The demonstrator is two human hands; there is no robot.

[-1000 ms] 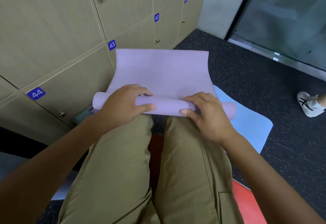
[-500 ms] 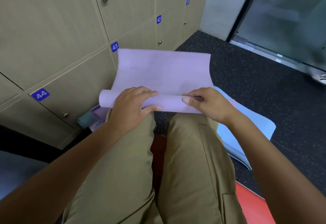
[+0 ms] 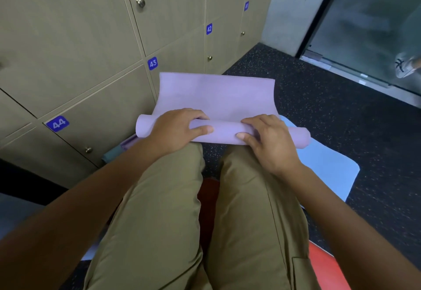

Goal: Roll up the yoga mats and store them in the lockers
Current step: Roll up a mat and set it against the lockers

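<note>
Both hands, left hand [image 3: 176,130] and right hand [image 3: 270,140], grip the purple mat's [image 3: 216,94] rolled end, fingers curled over it, near lockers [image 3: 91,38].

Dark speckled flooring [image 3: 330,116] covers the right side and far middle of the scene. At far right a glass door [image 3: 376,20] stands in a dark frame, with a white sneaker [image 3: 402,68] seen at its right edge. Khaki trousers [image 3: 239,221] fill the near middle.
</note>
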